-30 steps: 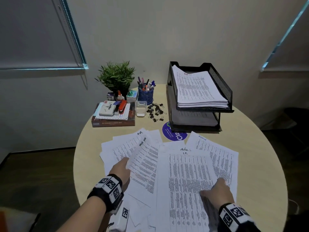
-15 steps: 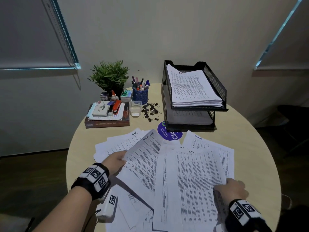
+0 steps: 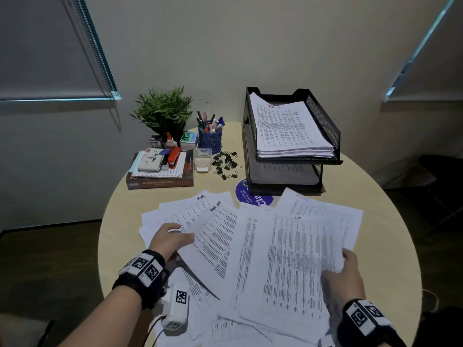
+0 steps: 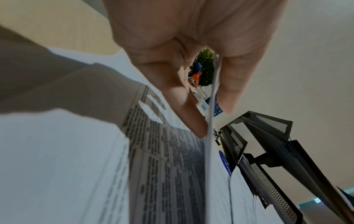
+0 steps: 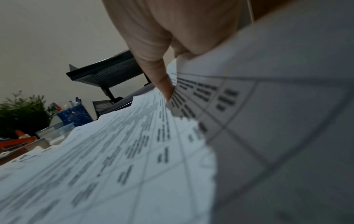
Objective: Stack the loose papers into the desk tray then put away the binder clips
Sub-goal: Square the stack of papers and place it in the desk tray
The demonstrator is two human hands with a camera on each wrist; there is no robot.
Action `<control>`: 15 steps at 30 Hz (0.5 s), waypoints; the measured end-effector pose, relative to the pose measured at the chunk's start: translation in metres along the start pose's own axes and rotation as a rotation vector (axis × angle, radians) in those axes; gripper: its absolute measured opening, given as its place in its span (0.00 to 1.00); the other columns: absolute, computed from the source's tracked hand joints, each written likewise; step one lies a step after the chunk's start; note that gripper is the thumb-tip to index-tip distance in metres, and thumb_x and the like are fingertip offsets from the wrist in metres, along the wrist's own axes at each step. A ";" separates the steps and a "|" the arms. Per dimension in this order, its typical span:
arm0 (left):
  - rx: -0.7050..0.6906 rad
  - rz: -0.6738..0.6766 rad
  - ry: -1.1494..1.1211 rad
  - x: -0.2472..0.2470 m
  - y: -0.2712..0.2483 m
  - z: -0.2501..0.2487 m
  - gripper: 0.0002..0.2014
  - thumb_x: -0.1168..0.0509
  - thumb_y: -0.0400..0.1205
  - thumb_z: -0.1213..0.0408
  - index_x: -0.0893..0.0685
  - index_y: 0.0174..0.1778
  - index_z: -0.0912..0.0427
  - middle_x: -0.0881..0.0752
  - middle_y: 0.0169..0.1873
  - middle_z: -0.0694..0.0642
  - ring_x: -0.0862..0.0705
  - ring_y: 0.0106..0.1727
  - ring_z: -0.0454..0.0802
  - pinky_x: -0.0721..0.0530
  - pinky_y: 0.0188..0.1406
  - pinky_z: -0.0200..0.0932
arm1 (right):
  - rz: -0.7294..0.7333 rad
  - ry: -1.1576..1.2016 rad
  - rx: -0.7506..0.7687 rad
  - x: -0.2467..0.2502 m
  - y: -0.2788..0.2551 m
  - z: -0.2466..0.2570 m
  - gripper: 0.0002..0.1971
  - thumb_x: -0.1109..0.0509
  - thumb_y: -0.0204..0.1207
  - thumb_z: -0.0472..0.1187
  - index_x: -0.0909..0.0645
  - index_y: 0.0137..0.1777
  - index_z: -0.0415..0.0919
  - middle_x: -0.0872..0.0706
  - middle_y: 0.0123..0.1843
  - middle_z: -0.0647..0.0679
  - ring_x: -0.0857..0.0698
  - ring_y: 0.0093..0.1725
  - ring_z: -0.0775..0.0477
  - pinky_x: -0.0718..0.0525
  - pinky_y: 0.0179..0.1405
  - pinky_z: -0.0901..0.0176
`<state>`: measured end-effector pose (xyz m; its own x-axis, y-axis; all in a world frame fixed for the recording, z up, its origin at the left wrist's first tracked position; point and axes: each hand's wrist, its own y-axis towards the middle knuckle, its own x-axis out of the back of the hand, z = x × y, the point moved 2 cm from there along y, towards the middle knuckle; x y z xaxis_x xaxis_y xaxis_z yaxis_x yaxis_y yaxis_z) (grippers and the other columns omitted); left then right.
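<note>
Loose printed papers [image 3: 253, 249] lie fanned over the near half of the round table [image 3: 390, 246]. My left hand [image 3: 172, 237] pinches the left edge of a raised sheet [image 4: 209, 128] between thumb and fingers. My right hand [image 3: 344, 269] grips the right edge of the papers [image 5: 191, 94], thumb on top. The black two-tier mesh desk tray [image 3: 323, 121] stands at the back right, its upper tier full of stacked sheets. Black binder clips [image 3: 226, 164] lie scattered beside a small clear box [image 3: 202, 160], left of the tray.
At the back left are a potted plant [image 3: 164, 110], a blue pen cup [image 3: 210, 139], and a book [image 3: 160, 182] piled with a stapler and small items. A blue round sticker [image 3: 244, 195] shows in front of the tray. Dark floor surrounds the table.
Both hands have gone from lying on the papers to gripping their edges. My right hand slid out to the right edge, and the left lifted a sheet's side.
</note>
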<state>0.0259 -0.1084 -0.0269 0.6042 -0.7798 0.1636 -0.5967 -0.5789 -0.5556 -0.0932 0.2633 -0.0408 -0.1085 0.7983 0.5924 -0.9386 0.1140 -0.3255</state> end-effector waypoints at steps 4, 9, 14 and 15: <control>0.148 0.151 -0.103 0.005 -0.007 0.022 0.17 0.35 0.73 0.84 0.22 0.58 0.74 0.13 0.46 0.69 0.13 0.41 0.62 0.12 0.28 0.44 | -0.064 0.308 -0.074 0.007 0.004 -0.004 0.45 0.32 0.76 0.26 0.51 0.81 0.61 0.36 0.81 0.37 0.23 0.68 0.32 0.24 0.61 0.43; 0.229 0.185 -0.026 -0.002 -0.005 0.051 0.16 0.35 0.79 0.78 0.25 0.63 0.71 0.13 0.43 0.69 0.12 0.39 0.63 0.10 0.36 0.47 | -0.017 0.468 -0.119 0.011 0.020 -0.018 0.47 0.33 0.77 0.26 0.54 0.79 0.69 0.35 0.79 0.41 0.22 0.65 0.35 0.24 0.62 0.41; 0.131 0.162 0.220 0.002 0.006 0.034 0.11 0.37 0.81 0.76 0.23 0.58 0.72 0.18 0.41 0.69 0.14 0.42 0.65 0.12 0.47 0.59 | 0.242 0.530 0.014 0.018 0.037 -0.023 0.38 0.35 0.74 0.19 0.34 0.75 0.57 0.21 0.71 0.45 0.21 0.69 0.38 0.32 0.75 0.35; 0.109 0.170 0.269 0.003 0.006 0.026 0.07 0.37 0.81 0.75 0.21 0.54 0.71 0.18 0.41 0.69 0.14 0.41 0.65 0.12 0.48 0.60 | 0.291 0.534 0.024 0.021 0.038 -0.022 0.34 0.32 0.73 0.22 0.31 0.74 0.52 0.19 0.70 0.44 0.20 0.68 0.38 0.31 0.74 0.34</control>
<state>0.0381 -0.1075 -0.0510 0.3313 -0.9063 0.2624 -0.6085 -0.4178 -0.6747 -0.1243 0.2969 -0.0572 -0.1885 0.9817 0.0275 -0.9029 -0.1622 -0.3982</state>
